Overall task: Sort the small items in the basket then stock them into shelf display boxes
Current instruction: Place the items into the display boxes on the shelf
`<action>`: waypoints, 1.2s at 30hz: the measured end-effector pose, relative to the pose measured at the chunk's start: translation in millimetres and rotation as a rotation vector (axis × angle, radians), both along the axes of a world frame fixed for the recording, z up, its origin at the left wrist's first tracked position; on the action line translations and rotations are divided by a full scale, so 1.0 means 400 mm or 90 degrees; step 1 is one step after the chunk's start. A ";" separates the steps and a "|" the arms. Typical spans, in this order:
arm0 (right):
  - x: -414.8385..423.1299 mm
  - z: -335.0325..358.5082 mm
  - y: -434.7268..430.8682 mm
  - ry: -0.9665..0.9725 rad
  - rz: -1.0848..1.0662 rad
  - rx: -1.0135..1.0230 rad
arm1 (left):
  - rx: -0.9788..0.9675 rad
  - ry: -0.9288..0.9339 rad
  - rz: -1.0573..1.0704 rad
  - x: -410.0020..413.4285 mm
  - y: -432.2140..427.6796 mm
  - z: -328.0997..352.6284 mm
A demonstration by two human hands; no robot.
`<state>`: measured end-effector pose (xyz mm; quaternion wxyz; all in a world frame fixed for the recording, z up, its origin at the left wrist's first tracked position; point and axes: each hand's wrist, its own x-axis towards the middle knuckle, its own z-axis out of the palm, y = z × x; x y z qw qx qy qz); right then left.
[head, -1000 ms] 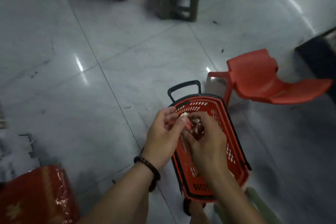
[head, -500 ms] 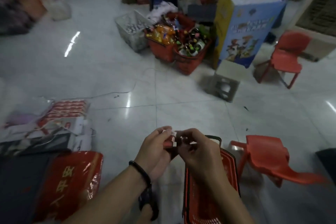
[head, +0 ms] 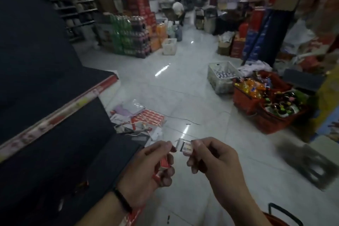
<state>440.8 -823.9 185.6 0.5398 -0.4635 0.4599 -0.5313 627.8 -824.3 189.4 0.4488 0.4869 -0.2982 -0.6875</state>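
The task appears to be at its sorting stage, with nothing seen stocked yet; both hands are held up in front of the body above the floor (head: pixel 183 88), each busy with small goods; the left hand (head: pixel 150 170) curls its fingers round a few red packets (head: pixel 164 163) kept against the palm, while the right hand (head: pixel 218 163) pinches a pale packet (head: pixel 185 148) between thumb and forefinger, just beside the left thumb, though whether that thumb touches it I cannot tell; so the items seem to be mid-sort, told apart by kind in the hands; the basket (head: pixel 275 219) shows only as a red rim and dark handle at the lower right corner, its contents out of view, so how much is left in it cannot be judged; the dark shelf (head: pixel 60 113) with its red price strip stands close on the left; no display box can be made out there, the view being too dim; stocking seems wholly ahead.
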 end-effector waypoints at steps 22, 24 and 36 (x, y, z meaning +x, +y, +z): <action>1.311 0.209 0.167 0.324 0.464 -0.679 | -0.122 -0.263 0.461 1.190 0.545 0.211; 1.401 0.215 0.157 0.318 0.518 -0.685 | -0.093 -0.265 0.505 1.255 0.568 0.206; 1.861 0.194 0.133 0.457 0.631 -0.704 | 0.099 -0.416 0.752 1.431 0.719 0.174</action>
